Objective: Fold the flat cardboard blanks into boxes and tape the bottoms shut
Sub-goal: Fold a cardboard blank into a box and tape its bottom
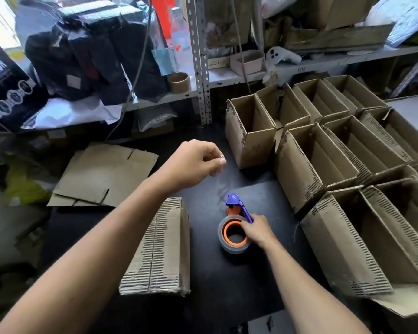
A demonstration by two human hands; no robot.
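Note:
My right hand [256, 229] grips a tape dispenser [234, 227] with a purple blade guard and an orange hub, standing on the black table [227, 285]. My left hand [194, 162] hovers above and left of it, thumb and forefinger pinching the end of a clear tape strip [221, 182] that stretches down to the dispenser. A folded cardboard box [158, 249] lies bottom-up under my left forearm, its two flaps meeting along the middle. A stack of flat cardboard blanks [104, 174] lies at the table's left.
Several open assembled boxes [323, 165] fill the table's right side in rows. Behind stands a metal shelf [200, 68] with dark bags, a brown tape roll [179, 81], a bottle and cartons. A cable hangs over the shelf at the left.

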